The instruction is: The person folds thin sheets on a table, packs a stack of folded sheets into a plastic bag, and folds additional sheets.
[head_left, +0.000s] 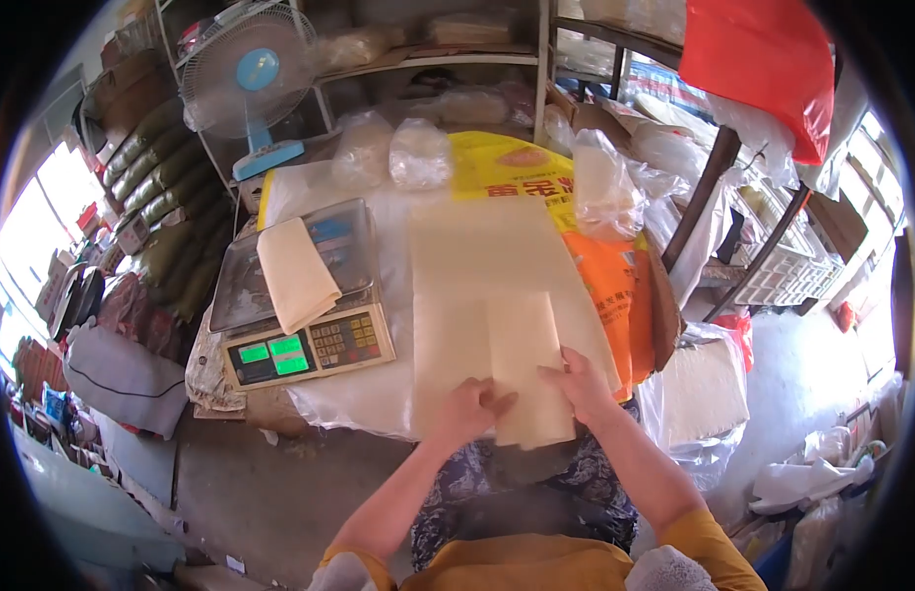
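A folded cream-coloured sheet (529, 364) lies over a larger flat cream-coloured sheet (462, 236), its near end by the table edge. My left hand (469, 409) is closed at the folded sheet's left edge, fingers curled inward. On the opposite side, my right hand (582, 386) pinches its right edge between thumb and fingers. Another folded cream sheet (298, 274) rests on the metal pan of a digital scale (310, 347) to the left. The scale's green displays are lit, but their digits are too small to read.
Plastic-wrapped bundles (420, 155) stand at the back of the table beside a yellow printed bag (507, 158). A fan (256, 84) is behind the scale. An orange bag (615, 295) covers the right side. Below it sits a plastic-wrapped block (702, 389).
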`<state>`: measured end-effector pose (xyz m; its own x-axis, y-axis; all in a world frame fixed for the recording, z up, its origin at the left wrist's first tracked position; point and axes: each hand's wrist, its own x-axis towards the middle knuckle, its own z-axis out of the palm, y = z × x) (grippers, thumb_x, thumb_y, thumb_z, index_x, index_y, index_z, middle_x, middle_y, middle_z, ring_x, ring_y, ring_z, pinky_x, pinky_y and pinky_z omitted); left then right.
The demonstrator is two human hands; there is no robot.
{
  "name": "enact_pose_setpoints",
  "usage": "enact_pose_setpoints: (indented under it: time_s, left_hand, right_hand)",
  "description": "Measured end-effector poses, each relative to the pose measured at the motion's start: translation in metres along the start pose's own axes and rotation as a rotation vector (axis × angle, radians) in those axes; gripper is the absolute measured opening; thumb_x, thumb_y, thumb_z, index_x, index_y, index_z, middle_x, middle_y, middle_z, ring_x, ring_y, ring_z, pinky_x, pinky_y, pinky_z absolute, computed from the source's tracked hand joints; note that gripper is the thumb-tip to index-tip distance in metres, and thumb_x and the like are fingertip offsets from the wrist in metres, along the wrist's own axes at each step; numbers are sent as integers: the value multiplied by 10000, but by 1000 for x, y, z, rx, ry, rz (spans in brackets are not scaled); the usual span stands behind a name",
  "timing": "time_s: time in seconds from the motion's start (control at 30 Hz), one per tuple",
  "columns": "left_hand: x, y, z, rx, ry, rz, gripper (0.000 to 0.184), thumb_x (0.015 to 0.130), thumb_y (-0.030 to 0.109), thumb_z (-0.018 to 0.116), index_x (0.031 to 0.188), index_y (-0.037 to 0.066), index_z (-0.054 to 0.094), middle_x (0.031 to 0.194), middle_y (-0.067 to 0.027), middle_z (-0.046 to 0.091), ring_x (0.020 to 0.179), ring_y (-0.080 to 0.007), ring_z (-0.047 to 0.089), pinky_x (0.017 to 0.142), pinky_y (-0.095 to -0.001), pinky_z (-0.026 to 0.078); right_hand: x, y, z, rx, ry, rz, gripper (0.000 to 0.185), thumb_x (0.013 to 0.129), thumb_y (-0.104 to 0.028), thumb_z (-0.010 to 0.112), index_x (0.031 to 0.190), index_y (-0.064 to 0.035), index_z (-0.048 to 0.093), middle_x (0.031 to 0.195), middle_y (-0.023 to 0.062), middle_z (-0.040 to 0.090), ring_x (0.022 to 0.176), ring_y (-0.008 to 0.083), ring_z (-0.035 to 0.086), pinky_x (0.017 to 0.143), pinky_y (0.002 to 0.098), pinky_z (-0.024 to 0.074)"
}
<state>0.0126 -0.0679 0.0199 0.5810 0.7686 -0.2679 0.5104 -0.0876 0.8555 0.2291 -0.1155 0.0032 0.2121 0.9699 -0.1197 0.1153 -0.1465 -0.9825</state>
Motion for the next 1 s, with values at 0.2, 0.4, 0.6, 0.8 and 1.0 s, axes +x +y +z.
enact_pose_setpoints:
  time_s: [0.2,0.4,0.6,0.8,1.0]
  left_hand:
    - [-24,11,-47,-867,524,396,695,744,-70,606,1389,54,376,1238,-78,558,1078,-177,568,884,-304,490]
    - [-17,5,-260,-562,864,323,657,715,-43,586,1346,34,420,1138,-125,597,966,-210,610,837,-330,518]
    - [-2,-35,-269,699,1598,271,499,730,10,628,1218,13,524,1171,-169,558,1088,-293,543,921,-364,443]
    - [-55,11,-154,345,1227,528,477,801,26,607,1266,17,499,1292,-164,495,1191,-332,471,995,-413,387]
    - [-40,7,-44,575,612,717,469,853,232,622,1261,31,505,1299,-146,496,1233,-353,435,1028,-479,326]
  right_hand:
    - [-19,-77,44,-99,-283,-235,589,837,-270,680,1314,-17,447,1097,127,613,1070,290,581,879,361,460]
    - [-27,-31,13,-1176,-233,-795,412,857,-232,620,1216,-48,534,1186,125,571,1164,324,514,935,395,427]
    - [-23,-12,-9,-1049,-367,-657,169,856,-159,564,981,-73,637,1000,112,633,1009,272,588,868,397,446]
    - [-11,-116,-25,-771,-920,-237,130,846,-153,534,903,-91,633,856,156,634,888,308,614,783,419,468]
    - [93,-84,-2,-1134,-163,-299,167,880,-211,545,923,-66,615,932,131,647,969,303,598,924,458,404]
